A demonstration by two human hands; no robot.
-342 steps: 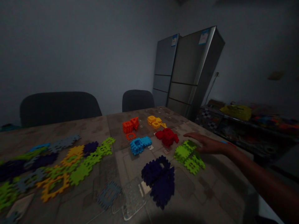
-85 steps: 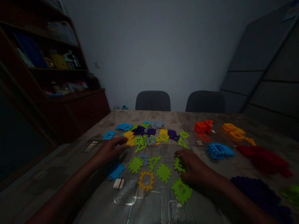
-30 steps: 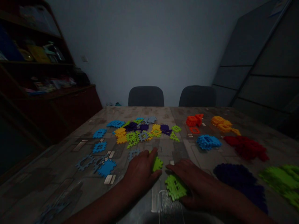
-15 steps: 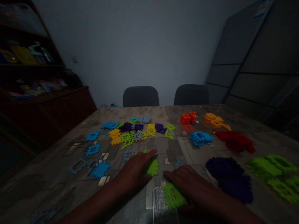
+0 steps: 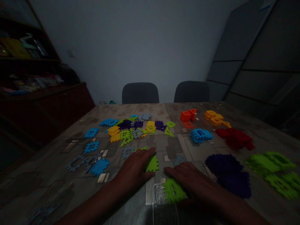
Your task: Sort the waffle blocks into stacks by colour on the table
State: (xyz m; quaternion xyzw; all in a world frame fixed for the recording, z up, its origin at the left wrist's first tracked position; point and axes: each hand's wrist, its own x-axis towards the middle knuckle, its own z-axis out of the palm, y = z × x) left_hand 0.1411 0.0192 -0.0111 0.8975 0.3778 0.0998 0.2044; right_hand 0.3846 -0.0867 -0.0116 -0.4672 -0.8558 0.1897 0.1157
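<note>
At the near side of the table [image 5: 131, 206], the left hand [image 5: 136, 164] lies over one green tile [image 5: 152, 164], forefinger stretched along its far side and thumb along its near side; whether these two digits truly pinch it cannot be told. The right hand [image 5: 187, 173] covers the right-hand part of a second green tile [image 5: 174, 190], closer to the near edge; the forefinger shows, the thumb is mostly hidden, so the firmness of that grip cannot be confirmed either. Taking thin, flat pieces by their sides would be the sensible hold, and both lie within easy reach. A grey piece [image 5: 179, 160] sits just beyond the right hand. Colour appears to govern the arrangement: toward the right edge stand single-coloured bundles — orange [image 5: 186, 116], yellow [image 5: 213, 116], blue [image 5: 201, 135], red [image 5: 234, 137], purple [image 5: 229, 172] and, nearest that edge, green [image 5: 267, 164] — presumably kept apart so the colours do not mix. Left of the middle, a spread of loose tiles [image 5: 114, 137] is mixed, with blue tiles [image 5: 100, 166] nearer the left edge. The tabletop carries a brown-grey pattern of blocks with shiny outlines. Two dark chairs [image 5: 140, 93] stand behind the far edge, before a plain wall [image 5: 140, 40]; a dark red cabinet [image 5: 47, 109] occupies the left, a tall grey unit [image 5: 264, 56] the right. Lighting is dim.
</note>
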